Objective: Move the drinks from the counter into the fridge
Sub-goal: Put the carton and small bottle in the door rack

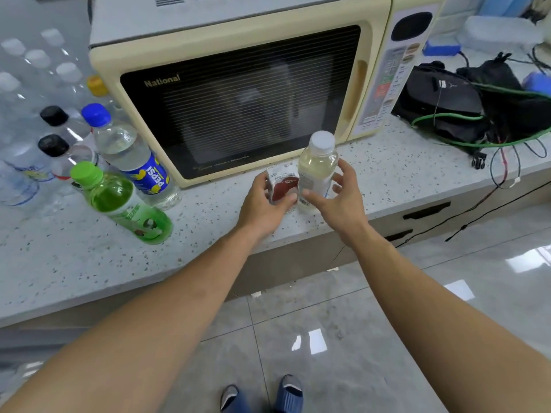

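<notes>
A small white and red drink carton (282, 186) stands on the speckled counter (89, 257) in front of the microwave. My left hand (262, 207) grips it, thumb across its front. Right beside it stands a pale yellow bottle (316, 168) with a white cap. My right hand (343, 201) curls round this bottle, thumb on its label and fingers at its right side. To the left stand a green bottle (119, 201) with a green cap and a clear Pepsi bottle (131, 156) with a blue cap. Two black-capped bottles (55, 146) stand behind them.
A cream microwave (238, 93) fills the back of the counter. Several clear water bottles (26, 70) crowd the far left. A black bag (447, 99) with green cables (447, 117) lies at the right. Drawer fronts (426, 210) and a glossy tiled floor are below.
</notes>
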A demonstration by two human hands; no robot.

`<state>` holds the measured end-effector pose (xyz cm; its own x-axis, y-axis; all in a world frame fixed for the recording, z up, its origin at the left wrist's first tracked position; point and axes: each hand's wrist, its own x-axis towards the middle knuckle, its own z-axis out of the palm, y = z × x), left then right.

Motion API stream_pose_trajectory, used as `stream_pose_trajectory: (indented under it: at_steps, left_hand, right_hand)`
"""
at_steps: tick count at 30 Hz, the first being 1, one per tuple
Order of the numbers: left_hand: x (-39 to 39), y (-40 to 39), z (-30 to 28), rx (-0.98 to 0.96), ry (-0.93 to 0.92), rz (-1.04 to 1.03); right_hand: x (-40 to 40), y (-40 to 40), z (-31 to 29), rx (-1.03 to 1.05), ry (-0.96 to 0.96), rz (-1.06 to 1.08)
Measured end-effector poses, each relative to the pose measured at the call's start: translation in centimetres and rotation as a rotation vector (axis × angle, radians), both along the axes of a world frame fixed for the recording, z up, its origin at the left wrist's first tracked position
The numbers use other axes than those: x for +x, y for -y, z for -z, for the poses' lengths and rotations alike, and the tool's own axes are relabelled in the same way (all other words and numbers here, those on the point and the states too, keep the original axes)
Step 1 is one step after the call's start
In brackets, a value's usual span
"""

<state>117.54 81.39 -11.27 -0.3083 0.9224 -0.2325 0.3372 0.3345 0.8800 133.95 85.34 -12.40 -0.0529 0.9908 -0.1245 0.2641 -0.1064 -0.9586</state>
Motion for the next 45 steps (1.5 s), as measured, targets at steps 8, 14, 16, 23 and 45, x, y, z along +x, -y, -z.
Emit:
stream_pose_trajectory:
  at_steps: [8, 14, 16, 23, 45]
  left_hand:
    - [-2.1, 1.0, 0.5, 0.039, -0.050, -0.020]
    - [-3.6, 4.8, -0.4, -0.022, 0.304, -0.209]
    - [-3.9, 6.6, -0.8, -0.058, 0.517, -0.294]
    - [-7.9, 14.6, -2.1, -0.015, 1.112, -0.454]
    - [-22.7, 46.3, -5.3, 0.212, 0.906, -0.712]
  right_hand:
    - [-1.2, -1.2, 0.5, 0.042, -0.039, 0.036]
    - [-2.6, 0.3, -0.2, -0.071, -0.250, 0.124]
    - [-3.2, 1.7, -0.5, -0.171, -0.422, 0.123]
    - [-7.1, 8.3, -1.1, -0.583, -0.856, -0.084]
    - [-28.9, 34.1, -4.1, -0.868, -0.669, -0.621]
